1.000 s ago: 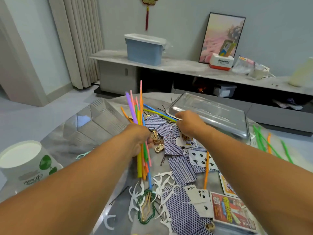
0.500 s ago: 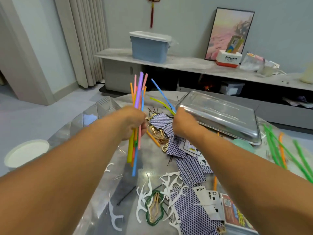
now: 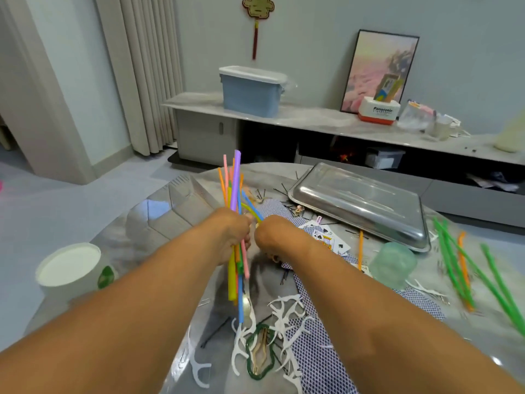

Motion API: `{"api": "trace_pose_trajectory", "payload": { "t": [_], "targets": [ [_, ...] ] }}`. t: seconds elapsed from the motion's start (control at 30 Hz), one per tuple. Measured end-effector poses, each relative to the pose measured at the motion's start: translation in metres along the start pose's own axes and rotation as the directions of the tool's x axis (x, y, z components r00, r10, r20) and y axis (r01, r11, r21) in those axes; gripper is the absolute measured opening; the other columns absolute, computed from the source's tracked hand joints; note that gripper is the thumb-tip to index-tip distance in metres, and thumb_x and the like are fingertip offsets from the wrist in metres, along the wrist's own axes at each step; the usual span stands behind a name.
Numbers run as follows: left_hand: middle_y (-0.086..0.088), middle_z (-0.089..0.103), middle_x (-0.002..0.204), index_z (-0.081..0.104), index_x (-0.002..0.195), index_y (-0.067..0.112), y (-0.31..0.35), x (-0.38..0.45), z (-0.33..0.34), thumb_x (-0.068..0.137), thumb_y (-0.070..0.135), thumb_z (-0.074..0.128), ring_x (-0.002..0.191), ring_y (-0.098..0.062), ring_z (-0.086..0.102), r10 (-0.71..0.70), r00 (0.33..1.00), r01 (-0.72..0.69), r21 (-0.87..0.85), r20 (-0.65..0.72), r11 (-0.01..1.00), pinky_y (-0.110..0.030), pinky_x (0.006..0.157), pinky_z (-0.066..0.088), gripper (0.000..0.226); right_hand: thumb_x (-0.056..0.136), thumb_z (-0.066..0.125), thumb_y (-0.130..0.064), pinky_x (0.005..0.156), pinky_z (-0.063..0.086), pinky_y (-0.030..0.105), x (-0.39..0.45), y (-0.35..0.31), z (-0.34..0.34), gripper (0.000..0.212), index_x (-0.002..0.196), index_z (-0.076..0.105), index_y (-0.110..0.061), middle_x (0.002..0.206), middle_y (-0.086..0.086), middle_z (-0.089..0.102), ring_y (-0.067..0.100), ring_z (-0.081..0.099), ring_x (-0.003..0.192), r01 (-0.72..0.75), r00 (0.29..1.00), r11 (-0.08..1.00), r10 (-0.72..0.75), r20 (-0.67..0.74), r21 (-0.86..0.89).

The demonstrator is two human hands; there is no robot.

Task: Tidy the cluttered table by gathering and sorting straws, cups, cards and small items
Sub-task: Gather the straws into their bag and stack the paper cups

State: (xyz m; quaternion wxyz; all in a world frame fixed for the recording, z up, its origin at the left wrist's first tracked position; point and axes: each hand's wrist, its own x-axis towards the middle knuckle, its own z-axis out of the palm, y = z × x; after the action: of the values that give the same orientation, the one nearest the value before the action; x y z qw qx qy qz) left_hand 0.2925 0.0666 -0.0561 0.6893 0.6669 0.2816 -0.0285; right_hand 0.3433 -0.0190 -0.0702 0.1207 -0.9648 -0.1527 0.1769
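Observation:
My left hand (image 3: 230, 234) grips a bundle of coloured straws (image 3: 235, 183) upright above the middle of the table (image 3: 159, 211). My right hand (image 3: 275, 234) is right beside it, fingers curled round a blue and a yellow-green straw (image 3: 252, 209) that lean against the bundle. More green and orange straws (image 3: 460, 265) lie at the right, and a single orange straw (image 3: 360, 245) sits by the cards. Blue-backed playing cards (image 3: 312, 351) spread under my right forearm. A white paper cup (image 3: 68, 268) stands at the left; a green translucent cup (image 3: 393, 265) stands upside down at the right.
An upturned metal tray (image 3: 358, 200) lies at the back right of the table. White floss picks (image 3: 284, 311), a green clip (image 3: 260, 354) and black hairpins are scattered in front. A low cabinet with a blue lidded box (image 3: 250, 92) stands beyond.
My right hand picked up the blue and yellow-green straws from beside the tray and carried them left to the bundle. My left hand raised the bundle and turned it more upright.

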Motion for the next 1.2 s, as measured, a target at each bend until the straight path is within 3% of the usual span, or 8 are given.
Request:
{"api": "trace_pose_trajectory", "payload": {
  "t": [0.27,0.43,0.53,0.6,0.77,0.93,1.03,1.2],
  "targets": [
    [-0.018,0.064,0.088,0.064,0.104,0.0,-0.001,-0.035,0.033,0.094,0.028,0.071,0.072,-0.029,0.06,-0.069,0.984,0.09,-0.124,0.163,0.988,-0.038,0.064,0.052,0.03,0.106,0.039,-0.013,0.074,0.038,0.033,-0.103,0.017,-0.022,0.031,0.124,0.059,0.003,0.096,0.015,0.051,0.025,0.043,0.085,0.113,0.993,0.975,-0.105,-0.051,0.19],
    [-0.009,0.059,0.072,0.06,0.089,0.007,-0.001,-0.047,0.044,0.103,0.027,0.057,0.059,-0.022,0.057,-0.208,0.95,0.229,-0.07,0.231,0.971,-0.033,0.056,0.049,0.024,0.105,0.04,-0.013,0.069,0.046,0.036,-0.119,0.034,-0.027,0.022,0.109,0.058,-0.001,0.103,0.019,0.058,0.031,0.055,0.089,0.136,0.99,0.968,-0.141,0.008,0.209],
    [-0.006,0.055,0.071,0.056,0.103,0.009,0.001,-0.047,0.045,0.106,0.018,0.049,0.06,-0.017,0.052,-0.186,0.966,0.205,-0.096,0.179,0.974,-0.034,0.06,0.047,0.012,0.109,0.033,-0.023,0.082,0.048,0.043,-0.11,0.072,-0.032,0.035,0.125,0.055,-0.002,0.123,0.026,0.06,0.04,0.06,0.105,-0.023,0.996,0.994,0.032,-0.084,0.108],
    [-0.004,0.053,0.071,0.055,0.095,0.012,0.002,-0.047,0.044,0.107,0.019,0.047,0.065,-0.017,0.054,-0.191,0.964,0.217,-0.139,0.183,0.966,-0.034,0.066,0.047,0.016,0.103,0.047,-0.022,0.067,0.044,0.033,-0.104,0.106,-0.028,0.018,0.094,0.054,-0.008,0.115,0.016,0.065,0.027,0.057,0.082,-0.237,0.945,0.97,0.242,-0.222,0.047],
    [-0.003,0.053,0.061,0.056,0.081,0.009,0.004,-0.052,0.046,0.102,0.022,0.06,0.055,-0.013,0.052,-0.172,0.96,0.217,-0.2,0.22,0.955,-0.029,0.058,0.052,0.025,0.102,0.044,-0.015,0.075,0.049,0.03,-0.098,0.135,-0.014,0.022,0.102,0.065,-0.008,0.114,0.01,0.064,0.025,0.063,0.098,-0.394,0.913,0.914,0.401,-0.077,0.096],
    [-0.005,0.056,0.064,0.06,0.083,0.007,-0.002,-0.058,0.045,0.096,0.026,0.068,0.061,-0.017,0.058,-0.184,0.946,0.241,-0.198,0.267,0.95,-0.035,0.061,0.053,0.025,0.089,0.054,-0.015,0.043,0.036,0.019,-0.113,0.124,-0.023,0.021,0.069,0.049,-0.011,0.059,0.005,0.056,0.015,0.046,0.041,-0.393,0.909,0.781,0.411,0.073,0.486],
    [-0.009,0.063,0.079,0.061,0.098,0.006,-0.003,-0.07,0.045,0.096,0.026,0.067,0.072,-0.022,0.065,-0.161,0.951,0.218,-0.205,0.264,0.954,-0.038,0.064,0.055,0.021,0.092,0.049,-0.011,0.045,0.038,0.023,-0.134,0.098,-0.034,0.019,0.074,0.046,-0.009,0.047,0.007,0.051,0.017,0.044,0.034,-0.312,0.939,0.701,0.328,0.098,0.641],
    [-0.017,0.07,0.117,0.057,0.127,0.004,0.01,-0.103,0.05,0.098,0.026,0.065,0.091,-0.027,0.066,0.043,0.958,0.013,-0.192,0.283,0.981,-0.043,0.072,0.055,0.037,0.104,0.048,-0.019,0.051,0.048,0.026,-0.164,0.066,-0.054,0.025,0.08,0.045,-0.026,0.083,-0.004,0.064,0.009,0.06,0.056,0.032,0.983,0.869,0.063,-0.174,0.494]
  ]
}}
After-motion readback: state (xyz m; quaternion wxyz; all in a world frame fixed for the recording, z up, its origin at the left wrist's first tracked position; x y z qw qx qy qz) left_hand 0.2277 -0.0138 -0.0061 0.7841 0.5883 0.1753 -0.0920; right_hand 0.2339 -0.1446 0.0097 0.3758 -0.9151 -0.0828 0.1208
